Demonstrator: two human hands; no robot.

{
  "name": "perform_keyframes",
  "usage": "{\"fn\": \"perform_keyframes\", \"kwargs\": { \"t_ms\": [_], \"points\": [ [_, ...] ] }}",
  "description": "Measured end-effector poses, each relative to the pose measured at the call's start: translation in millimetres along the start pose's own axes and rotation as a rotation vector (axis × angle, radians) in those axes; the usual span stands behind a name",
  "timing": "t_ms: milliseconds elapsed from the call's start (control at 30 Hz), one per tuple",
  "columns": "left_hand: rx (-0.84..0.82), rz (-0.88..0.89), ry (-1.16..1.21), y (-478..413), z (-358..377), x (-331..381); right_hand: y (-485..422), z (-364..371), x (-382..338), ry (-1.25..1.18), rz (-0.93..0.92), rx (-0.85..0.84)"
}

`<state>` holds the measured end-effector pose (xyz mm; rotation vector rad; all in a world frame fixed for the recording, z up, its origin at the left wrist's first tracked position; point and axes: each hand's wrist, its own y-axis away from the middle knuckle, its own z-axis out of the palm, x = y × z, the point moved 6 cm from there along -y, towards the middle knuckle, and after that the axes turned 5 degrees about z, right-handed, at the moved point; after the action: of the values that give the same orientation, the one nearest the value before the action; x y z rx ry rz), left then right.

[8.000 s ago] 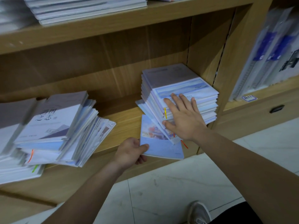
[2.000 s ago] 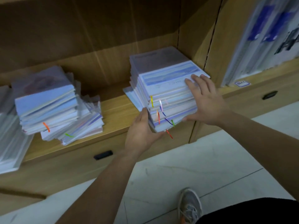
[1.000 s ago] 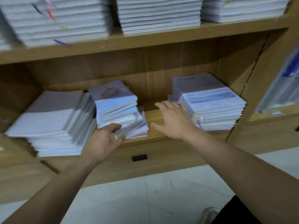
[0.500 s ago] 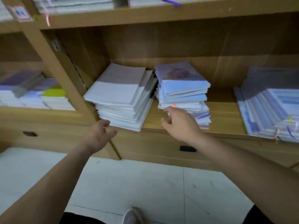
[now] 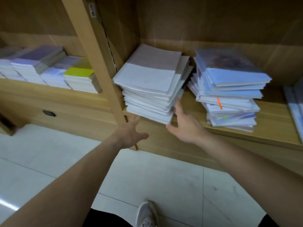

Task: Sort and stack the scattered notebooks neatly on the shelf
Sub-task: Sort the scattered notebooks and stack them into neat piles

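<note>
Mid-task, I judge. White notebook stack (image 5: 147, 79) sits skewed at the shelf's (image 5: 275, 118) left end, overhanging the front edge. Blue stack (image 5: 229, 89) beside it is ragged; both need squaring. Right hand (image 5: 183, 126) lies flat against the white stack's right side. Left hand (image 5: 131, 133) is spread below its front corner, gripping nothing.

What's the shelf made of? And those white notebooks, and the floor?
The shelf looks like wood or wood-look board: tan, matte, with grain lines. The white notebook stack looks like paper, showing thin layered page edges. The floor seems polished tile: pale, reflective, with straight seams.
</note>
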<state>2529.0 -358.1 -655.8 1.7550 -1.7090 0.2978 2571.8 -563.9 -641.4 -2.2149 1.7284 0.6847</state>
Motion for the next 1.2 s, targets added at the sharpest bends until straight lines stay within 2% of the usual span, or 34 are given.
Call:
{"fn": "perform_keyframes", "kwargs": {
  "t_ms": [100, 267, 700, 900, 1033, 1200],
  "points": [
    [-0.028, 0.017, 0.013, 3, 10, 3, 0, 6, 7, 0.040, 0.014, 0.001],
    [0.167, 0.012, 0.009, 2, -9, 8, 5, 7, 13, 0.087, -0.033, -0.035],
    [0.238, -0.031, -0.056, -10, -25, -14, 14, 4, 13, 0.170, -0.172, -0.008],
    [0.290, -0.015, 0.007, -21, -29, -17, 7, 6, 16, 0.082, -0.076, -0.031],
    [0.379, -0.071, 0.159, -23, -35, -15, 6, 5, 23, 0.006, -0.017, -0.057],
    [0.361, -0.059, 0.151, -15, -27, -12, 10, -4, 17, -0.036, -0.005, -0.058]
  ]
}}
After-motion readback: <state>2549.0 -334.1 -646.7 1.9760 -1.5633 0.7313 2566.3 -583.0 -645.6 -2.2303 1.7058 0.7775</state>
